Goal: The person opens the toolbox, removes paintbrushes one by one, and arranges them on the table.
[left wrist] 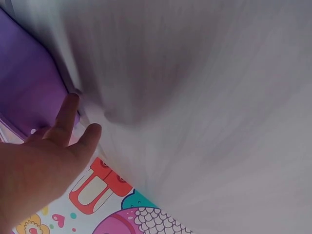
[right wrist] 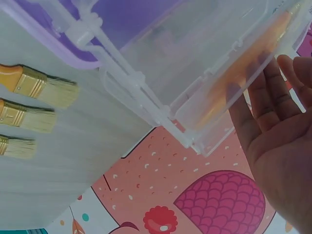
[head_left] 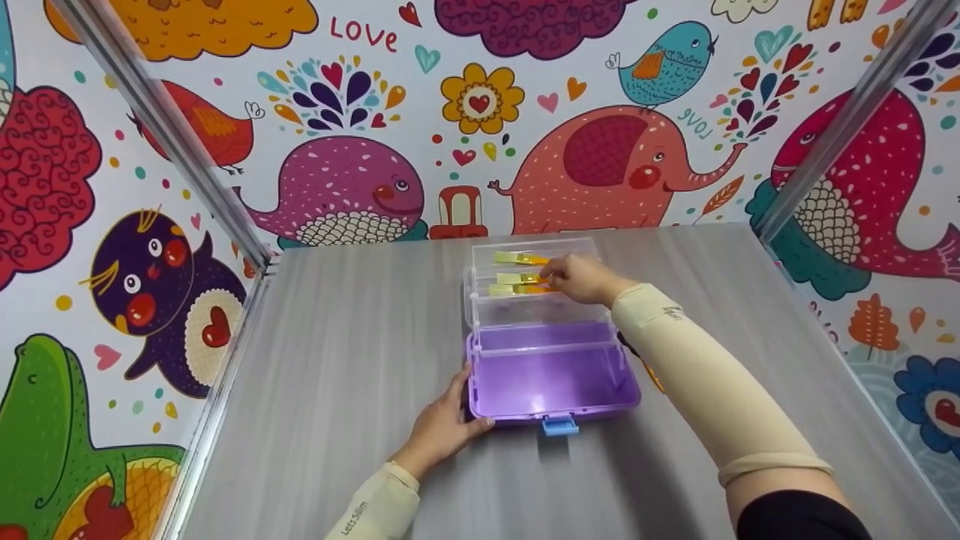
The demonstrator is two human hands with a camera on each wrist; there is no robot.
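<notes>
A purple storage box point(head_left: 540, 382) stands unfolded, its clear tiered tray point(head_left: 480, 247) raised at the back. Flat paintbrushes with pale bristles and orange handles lie in the tray; one brush point(head_left: 511, 258) is farthest back and another brush point(head_left: 510, 289) is nearer. My right hand point(head_left: 589, 279) reaches over the tray and pinches a brush's handle, its fingertips partly behind the clear wall in the right wrist view. With spread fingers, my left hand point(head_left: 446, 424) rests against the box's left front corner, thumb at the front rim.
Several brushes lie on the table right of the box, among them a wide brush point(right wrist: 46, 87) and a smaller brush point(right wrist: 19, 147); my right arm mostly hides them in the head view. A blue latch point(head_left: 560, 426) juts from the box front. Printed walls point(head_left: 480, 45) border the grey table point(head_left: 337, 337).
</notes>
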